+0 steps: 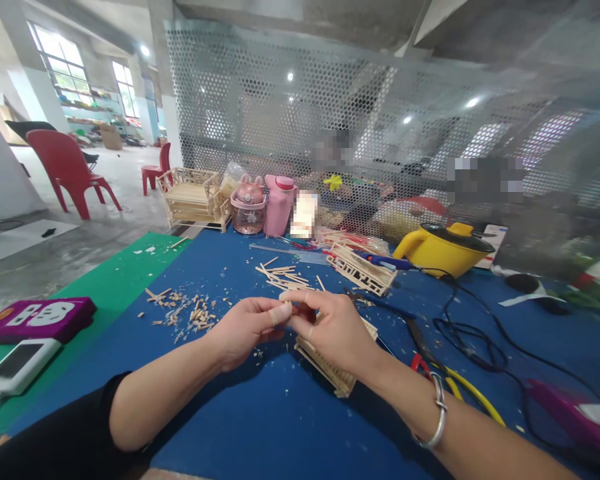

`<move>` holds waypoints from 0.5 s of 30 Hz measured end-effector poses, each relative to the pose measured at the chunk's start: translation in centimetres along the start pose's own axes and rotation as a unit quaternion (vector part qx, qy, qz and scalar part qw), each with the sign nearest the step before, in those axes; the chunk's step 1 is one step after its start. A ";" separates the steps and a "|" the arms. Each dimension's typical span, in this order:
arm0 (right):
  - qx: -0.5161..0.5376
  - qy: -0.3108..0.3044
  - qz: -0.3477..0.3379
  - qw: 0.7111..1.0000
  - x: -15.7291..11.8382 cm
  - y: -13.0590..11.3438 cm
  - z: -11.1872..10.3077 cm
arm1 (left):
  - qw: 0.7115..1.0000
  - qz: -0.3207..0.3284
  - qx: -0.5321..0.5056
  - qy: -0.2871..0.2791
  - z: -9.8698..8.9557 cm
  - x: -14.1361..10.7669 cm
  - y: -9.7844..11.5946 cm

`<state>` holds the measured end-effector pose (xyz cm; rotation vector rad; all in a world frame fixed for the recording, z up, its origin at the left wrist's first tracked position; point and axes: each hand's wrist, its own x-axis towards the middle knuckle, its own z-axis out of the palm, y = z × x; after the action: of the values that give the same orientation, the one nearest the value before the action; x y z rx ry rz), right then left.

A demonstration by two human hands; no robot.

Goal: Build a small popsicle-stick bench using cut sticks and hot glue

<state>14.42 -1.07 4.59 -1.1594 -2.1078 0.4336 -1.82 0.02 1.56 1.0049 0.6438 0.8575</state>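
Note:
My left hand (254, 327) and my right hand (333, 327) meet fingertip to fingertip over the middle of the table. Both are closed in a pinch. Whatever lies between the fingers is too small and too covered to name. Below my right hand is a small frame of wooden sticks (330, 370), partly hidden by the palm. Just beyond the fingers lies a loose heap of thin wooden sticks (285, 275). Short cut stick pieces (200, 313) are scattered to the left of my left hand.
Another stick model (363, 268) lies farther back, near a yellow electric pot (447, 250). Yellow-handled pliers (475, 393) and a black cable (480, 340) lie at right. A pink bottle (279, 207) and a larger stick model (193, 200) stand behind. A purple case (40, 319) sits left.

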 end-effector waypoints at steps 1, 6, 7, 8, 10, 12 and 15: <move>0.004 -0.015 0.001 1.000 0.2 0.1 -0.1 | 1.000 0.004 0.006 0.019 -0.2 0.2 0.1; -0.055 -0.145 -0.022 0.988 3.2 2.4 -0.2 | 0.983 0.040 -0.030 0.179 -2.0 1.5 1.2; -0.116 -0.185 -0.034 0.975 4.1 3.0 0.1 | 0.979 0.042 -0.033 0.195 -2.4 1.7 1.3; -0.147 -0.214 -0.042 0.965 5.0 3.6 0.4 | 0.978 0.040 -0.033 0.204 -2.7 1.9 1.3; -0.179 -0.259 -0.057 0.947 6.6 4.4 1.3 | 0.977 0.024 -0.032 0.208 -3.1 2.3 1.1; -0.195 -0.287 -0.067 0.936 7.5 4.7 2.0 | 0.978 0.008 -0.031 0.204 -3.2 2.4 0.8; -0.226 -0.295 -0.073 0.926 7.7 4.2 1.9 | 0.980 -0.011 -0.032 0.195 -3.0 2.2 0.5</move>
<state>12.83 7.79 3.94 -1.2060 -2.9150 0.2456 -3.17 3.40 0.60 0.7749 0.9514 1.0607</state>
